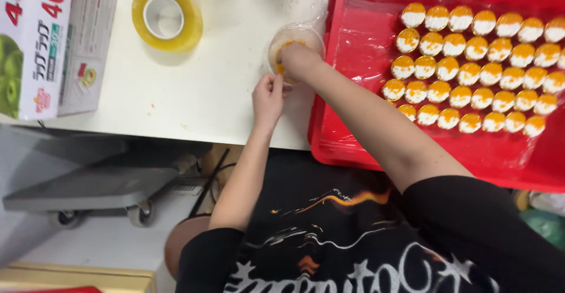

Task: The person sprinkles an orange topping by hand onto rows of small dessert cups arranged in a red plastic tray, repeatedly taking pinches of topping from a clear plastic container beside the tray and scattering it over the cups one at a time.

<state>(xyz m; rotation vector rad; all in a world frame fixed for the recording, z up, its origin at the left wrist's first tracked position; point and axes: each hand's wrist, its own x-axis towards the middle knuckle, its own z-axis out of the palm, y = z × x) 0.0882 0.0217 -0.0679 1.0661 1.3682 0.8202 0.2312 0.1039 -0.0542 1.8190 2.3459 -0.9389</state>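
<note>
Right hand (299, 57): reaching into a small clear plastic bowl (294, 39) of orange filling, fingers curled down inside it; what they grip cannot be told. Left hand (268, 97): just beside the bowl's near edge, fingertips pinched together on something too small to make out, touching or nearly touching the right wrist.

Bowl: stands on the counter (206, 87), against the left wall of the red tray (329, 128).

Counter: white, flat, lightly speckled with crumbs and small orange smears near the bowl; its front edge runs just below the left hand.

Red tray: large, lined with clear film, overhanging the counter's front edge. Holds small round white pieces topped with orange (471, 69), set in five close rows at its far right.

Roll of yellowish clear tape (167, 17): lying flat, well left of the bowl.

Carton of wrap (35, 40): at the counter's far left corner.

Below the counter: grey flat cart on castors (94, 190), pale floor, cardboard edge at bottom left.
</note>
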